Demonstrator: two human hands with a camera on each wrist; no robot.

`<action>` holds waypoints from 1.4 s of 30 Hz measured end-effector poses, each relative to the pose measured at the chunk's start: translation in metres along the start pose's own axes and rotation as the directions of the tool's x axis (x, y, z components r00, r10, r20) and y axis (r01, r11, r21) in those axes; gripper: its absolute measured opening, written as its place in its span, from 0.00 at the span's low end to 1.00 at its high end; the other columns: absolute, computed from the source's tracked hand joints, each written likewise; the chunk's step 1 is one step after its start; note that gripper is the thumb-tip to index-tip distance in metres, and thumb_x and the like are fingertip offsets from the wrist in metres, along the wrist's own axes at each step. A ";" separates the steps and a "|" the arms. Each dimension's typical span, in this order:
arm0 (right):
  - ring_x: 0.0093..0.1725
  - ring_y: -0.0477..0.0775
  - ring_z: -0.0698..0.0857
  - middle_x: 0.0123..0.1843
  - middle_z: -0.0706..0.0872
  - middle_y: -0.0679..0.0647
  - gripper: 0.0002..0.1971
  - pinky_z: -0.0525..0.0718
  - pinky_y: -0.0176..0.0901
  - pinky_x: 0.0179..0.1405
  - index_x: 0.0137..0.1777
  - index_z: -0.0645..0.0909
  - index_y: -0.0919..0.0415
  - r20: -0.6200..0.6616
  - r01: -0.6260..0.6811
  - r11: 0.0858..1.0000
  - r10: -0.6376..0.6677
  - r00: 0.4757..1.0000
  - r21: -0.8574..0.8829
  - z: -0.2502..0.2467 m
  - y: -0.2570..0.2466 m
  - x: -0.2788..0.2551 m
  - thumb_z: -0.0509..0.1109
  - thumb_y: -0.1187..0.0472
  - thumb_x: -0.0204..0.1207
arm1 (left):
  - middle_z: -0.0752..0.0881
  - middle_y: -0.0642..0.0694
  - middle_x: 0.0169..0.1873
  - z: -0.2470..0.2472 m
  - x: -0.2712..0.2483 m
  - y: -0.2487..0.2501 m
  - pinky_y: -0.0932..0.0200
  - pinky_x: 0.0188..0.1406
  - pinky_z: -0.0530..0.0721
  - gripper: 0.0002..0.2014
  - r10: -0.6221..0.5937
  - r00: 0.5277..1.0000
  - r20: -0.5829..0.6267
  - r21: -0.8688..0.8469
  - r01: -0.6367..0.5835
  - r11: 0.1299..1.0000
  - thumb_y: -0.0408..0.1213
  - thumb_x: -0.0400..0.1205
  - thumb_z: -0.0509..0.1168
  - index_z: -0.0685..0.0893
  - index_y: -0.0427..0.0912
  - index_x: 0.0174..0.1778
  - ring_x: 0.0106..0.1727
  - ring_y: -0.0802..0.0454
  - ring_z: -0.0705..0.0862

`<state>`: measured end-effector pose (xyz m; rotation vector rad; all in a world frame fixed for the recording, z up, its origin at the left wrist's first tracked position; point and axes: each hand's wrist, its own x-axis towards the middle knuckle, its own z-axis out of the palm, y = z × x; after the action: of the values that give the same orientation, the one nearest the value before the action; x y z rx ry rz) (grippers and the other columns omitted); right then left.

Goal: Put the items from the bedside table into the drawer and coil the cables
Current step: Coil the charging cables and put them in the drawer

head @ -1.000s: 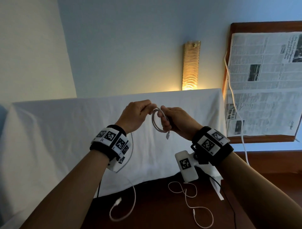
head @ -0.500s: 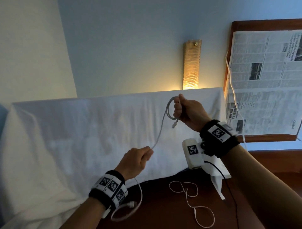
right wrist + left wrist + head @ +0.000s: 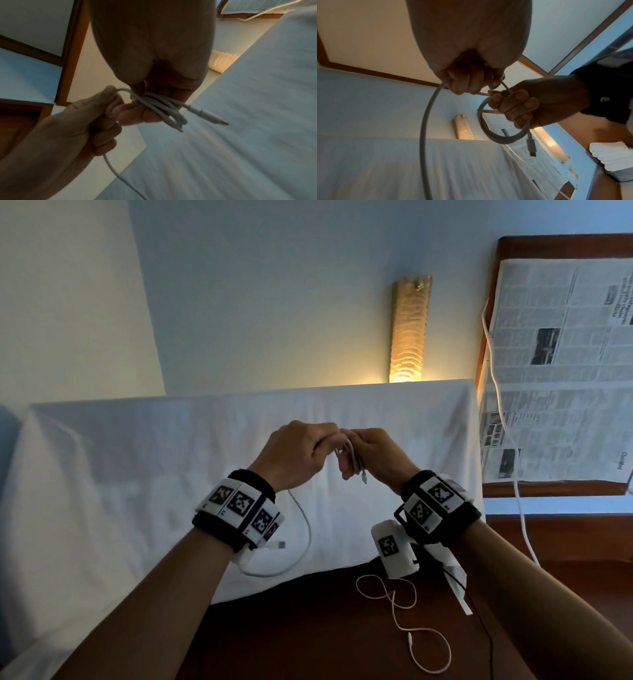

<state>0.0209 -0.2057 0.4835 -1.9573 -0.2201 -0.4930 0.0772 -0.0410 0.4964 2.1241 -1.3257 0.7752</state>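
Note:
Both hands are raised in front of the white bed. My right hand [image 3: 371, 455] grips a small coil of white cable [image 3: 352, 460], whose loops [image 3: 164, 111] wrap its fingers and whose plug [image 3: 214, 117] sticks out free. Close against it, my left hand [image 3: 301, 453] pinches the loose run of the same cable [image 3: 426, 121]. That run hangs below the left wrist in a slack loop [image 3: 301, 542], its far plug [image 3: 277, 545] dangling by the wristband. A second thin white cable [image 3: 400, 607] lies uncoiled on the dark wooden bedside table [image 3: 308, 628].
The bed's white sheet [image 3: 137, 474] fills the middle. A lit wall lamp [image 3: 409, 330] hangs behind it. At the right, a wooden drawer lined with newspaper [image 3: 561, 364] stands open, with a thick white cord [image 3: 503, 419] running down past it.
My left hand, which had dropped low with the cable stretched out, has risen back to meet the right hand. The right hand came down slightly, and the coil gained a loop.

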 end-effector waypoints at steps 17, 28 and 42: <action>0.18 0.41 0.64 0.19 0.66 0.43 0.18 0.64 0.34 0.27 0.39 0.73 0.56 0.347 -0.323 0.611 0.083 0.934 0.723 0.002 0.009 -0.001 0.48 0.53 0.88 | 0.70 0.50 0.25 0.038 -0.026 -0.062 0.67 0.29 0.68 0.21 -0.293 0.956 0.023 -0.315 0.285 0.905 0.50 0.87 0.54 0.71 0.39 0.33 0.26 0.58 0.67; 0.21 0.49 0.72 0.21 0.74 0.50 0.17 0.76 0.39 0.26 0.39 0.76 0.63 -0.031 -0.160 0.872 0.196 0.980 0.462 -0.005 0.010 0.025 0.57 0.56 0.87 | 0.80 0.53 0.33 0.066 -0.069 -0.021 0.62 0.40 0.76 0.14 -0.214 0.799 0.562 -0.035 0.281 0.959 0.37 0.86 0.52 0.76 0.47 0.36 0.37 0.53 0.81; 0.27 0.54 0.84 0.25 0.85 0.56 0.23 0.82 0.49 0.39 0.36 0.82 0.66 0.065 -0.061 0.995 0.056 0.996 0.075 0.006 0.006 0.015 0.56 0.54 0.87 | 0.77 0.59 0.28 0.000 -0.002 -0.008 0.54 0.35 0.76 0.12 -0.029 0.998 0.055 0.001 0.029 1.000 0.45 0.88 0.56 0.74 0.52 0.37 0.33 0.51 0.80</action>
<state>0.0381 -0.2039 0.4830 -1.9004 -0.2175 -0.3803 0.0837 -0.0366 0.4946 2.1748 -1.3198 0.7096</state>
